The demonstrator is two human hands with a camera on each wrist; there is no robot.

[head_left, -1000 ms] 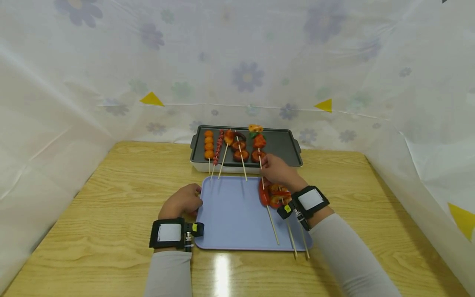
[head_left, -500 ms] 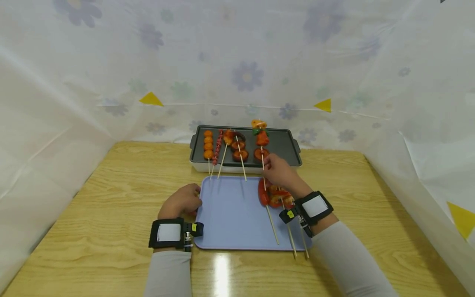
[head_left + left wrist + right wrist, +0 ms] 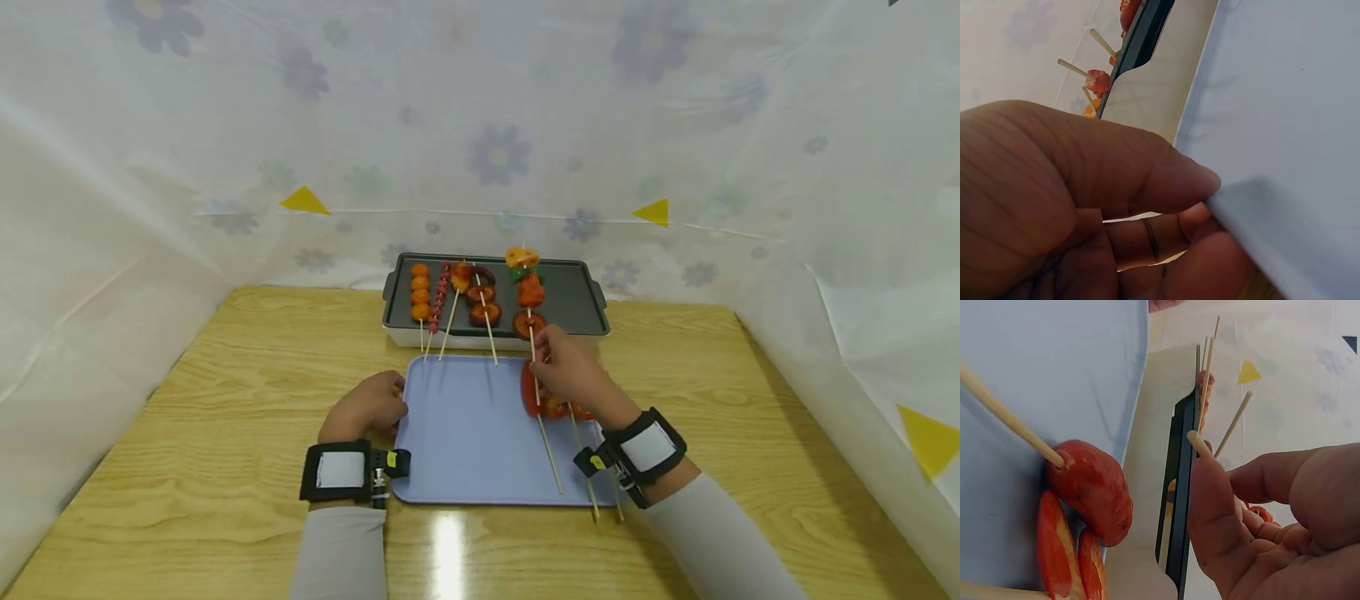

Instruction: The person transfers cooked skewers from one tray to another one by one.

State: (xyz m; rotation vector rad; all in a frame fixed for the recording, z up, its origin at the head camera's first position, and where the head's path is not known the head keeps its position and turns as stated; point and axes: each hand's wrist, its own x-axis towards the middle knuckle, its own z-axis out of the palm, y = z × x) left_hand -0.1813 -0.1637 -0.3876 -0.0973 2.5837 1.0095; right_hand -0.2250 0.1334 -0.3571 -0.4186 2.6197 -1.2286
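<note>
Yellow wood-grain table (image 3: pixel 225 400), head view: a multicoloured wooden-stick skewer (image 3: pixel 529 323) is pinched by the right hand (image 3: pixel 572 367), its food over the black rectangular grill plate (image 3: pixel 570 292) — contact undetermined. Left wrist: pale-blue rectangular tray (image 3: pixel 1291 125) gripped at rim by left hand (image 3: pixel 1091 187). Right wrist: red sausage (image 3: pixel 1094 494) borne on tray.

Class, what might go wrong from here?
The right hand pinches the yellow, green, red and brown skewer by its thin wooden stick, so the loaded end might twist or droop. That hand could brush the glossy red sausage skewer close by. The left hand grips the lilac rectangular tray; a tug might shift that sausage too.
</note>
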